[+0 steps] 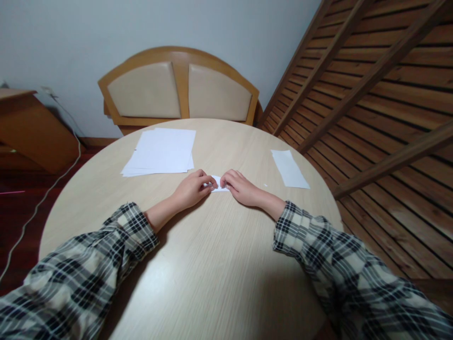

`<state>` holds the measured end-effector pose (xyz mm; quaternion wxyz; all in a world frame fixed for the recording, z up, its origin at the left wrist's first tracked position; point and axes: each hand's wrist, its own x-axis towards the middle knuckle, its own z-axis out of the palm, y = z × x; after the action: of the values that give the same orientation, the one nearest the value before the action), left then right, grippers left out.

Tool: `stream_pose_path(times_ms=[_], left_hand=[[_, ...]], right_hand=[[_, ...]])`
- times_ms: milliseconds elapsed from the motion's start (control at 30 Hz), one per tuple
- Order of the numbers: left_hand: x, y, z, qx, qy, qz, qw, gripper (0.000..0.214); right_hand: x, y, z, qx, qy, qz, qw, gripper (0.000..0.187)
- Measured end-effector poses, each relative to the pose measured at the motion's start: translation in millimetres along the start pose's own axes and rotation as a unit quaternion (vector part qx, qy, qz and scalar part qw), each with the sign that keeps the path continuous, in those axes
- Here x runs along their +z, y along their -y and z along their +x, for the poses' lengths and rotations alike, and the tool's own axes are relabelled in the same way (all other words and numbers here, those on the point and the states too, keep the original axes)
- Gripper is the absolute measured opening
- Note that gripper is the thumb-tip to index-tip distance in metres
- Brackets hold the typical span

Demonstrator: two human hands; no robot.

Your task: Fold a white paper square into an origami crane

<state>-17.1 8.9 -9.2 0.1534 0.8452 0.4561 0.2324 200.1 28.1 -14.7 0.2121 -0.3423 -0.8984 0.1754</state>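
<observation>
A small piece of white paper (220, 184) lies near the middle of the round table, between my two hands. My left hand (197, 189) has its fingers curled and closed on the paper's left end. From the other side my right hand (240, 188) pinches the paper's right end with bent fingers. Much of the paper is hidden under the fingers, so its full shape and folds cannot be made out.
A stack of white paper sheets (163, 151) lies at the table's back left. A strip of white paper (290, 168) is near the right edge, with a tiny paper scrap (265, 185) beside it. Beyond the round table (198, 264) stands a padded headboard (182, 56); slatted wood (382, 94) rises on the right.
</observation>
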Motion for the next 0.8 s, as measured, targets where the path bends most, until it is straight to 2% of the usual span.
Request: stream_pose_path(times_ms=[167, 233, 400, 633, 800], left_hand=[[-0.2, -0.1, -0.3, -0.003, -0.003, -0.008, 1.0, 0.015], [-0.5, -0.2, -0.5, -0.004, -0.003, -0.013, 1.0, 0.014], [-0.7, -1.2, -1.1, -0.009, -0.006, -0.022, 1.0, 0.013], [-2.4, -3.7, -3.6, -0.001, -0.006, -0.026, 1.0, 0.019], [-2.7, -4.3, -1.8, -0.035, 0.002, -0.041, 0.999, 0.018]], right_hand=[[8.6, 9.2, 2.1, 0.069, -0.047, -0.019, 0.996, 0.003], [13.3, 16.6, 1.8, 0.095, -0.065, -0.052, 0.992, 0.008], [18.6, 29.1, 0.1, 0.098, -0.058, -0.129, 0.985, 0.017], [18.2, 31.8, 1.7, 0.12, -0.055, -0.12, 0.984, 0.019], [17.8, 32.5, 1.5, 0.125, -0.055, -0.112, 0.984, 0.019]])
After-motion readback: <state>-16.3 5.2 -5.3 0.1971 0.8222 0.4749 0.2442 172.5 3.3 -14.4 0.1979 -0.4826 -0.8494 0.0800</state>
